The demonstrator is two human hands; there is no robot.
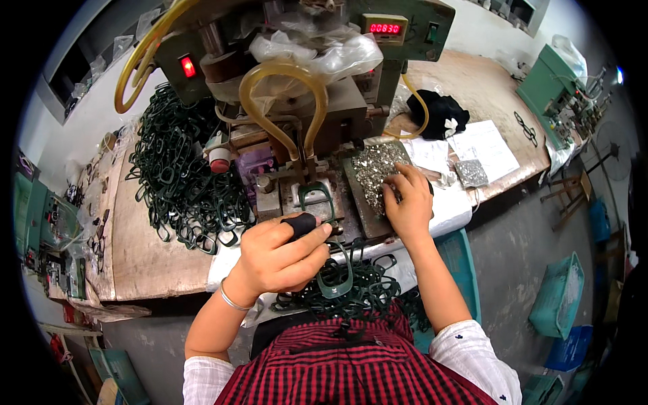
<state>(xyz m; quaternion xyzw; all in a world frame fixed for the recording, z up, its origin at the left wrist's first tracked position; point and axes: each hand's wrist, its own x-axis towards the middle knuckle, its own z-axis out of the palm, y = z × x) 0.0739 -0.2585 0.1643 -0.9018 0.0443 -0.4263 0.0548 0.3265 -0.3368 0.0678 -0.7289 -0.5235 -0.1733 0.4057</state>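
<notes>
Checked apron (337,364), left hand (283,255) clamped on glossy looped frame (336,292), right hand (410,202) over silvery bits (373,169), grip unclear.

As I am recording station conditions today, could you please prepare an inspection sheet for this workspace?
Surface: worn wooden tabletop, visibly scuffed.
Job's things: dark green eyeglass frame at the bench machine; small shiny metal pieces in a shallow tray.
Clutter: heaped eyeglass frames left of the machine; papers and a black cloth item to the right.
Left grip: fingers closed on the eyeglass frame.
Right grip: fingertips at the metal pieces; anything held is hidden.
Cables: yellowish tube loops before the machine; electrical leads unclear.
Surroundings: grey floor, teal crate, green machine at far right.
</notes>
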